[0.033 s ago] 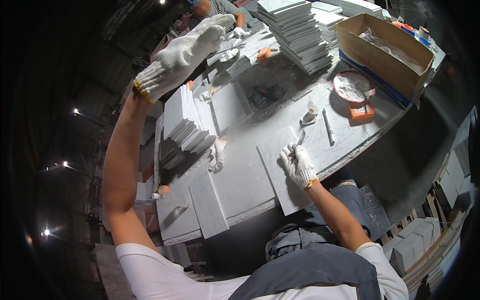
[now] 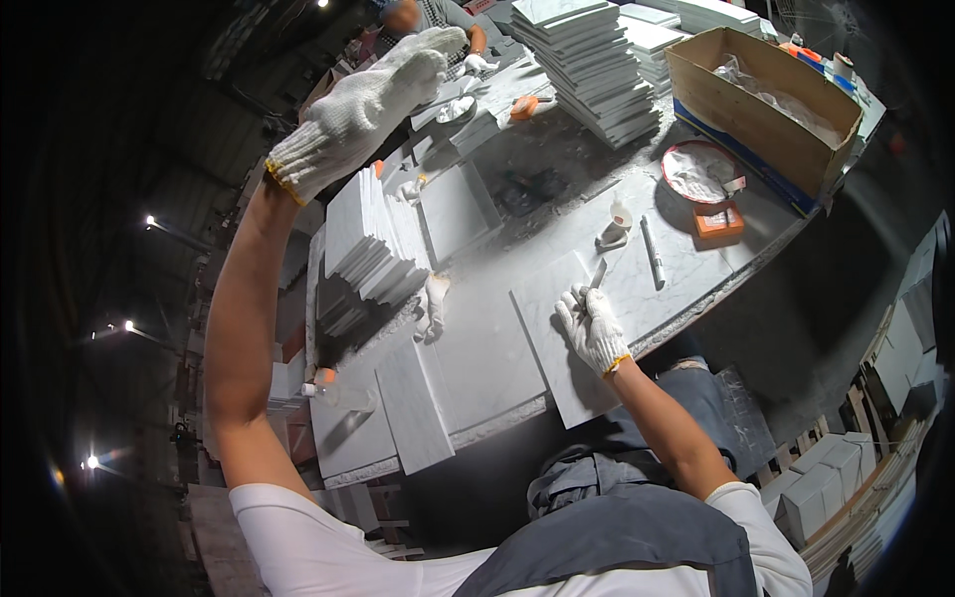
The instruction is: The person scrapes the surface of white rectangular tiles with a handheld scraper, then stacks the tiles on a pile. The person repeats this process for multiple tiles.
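Note:
My left hand, in a white knit glove, is raised high at the upper left with its fingers stretched out together. Nothing shows in it. My right hand, gloved the same way, rests over a pale marble tile at the table's near edge. Its fingers are closed on a small flat blade that points up and away; its handle is hidden. Just beyond lie a small white bottle and a white marker pen.
A leaning tile stack, a crumpled glove and a clear bottle sit left. Farther right are a red-rimmed bowl, orange box, cardboard carton and tall tile stack. A co-worker is beyond.

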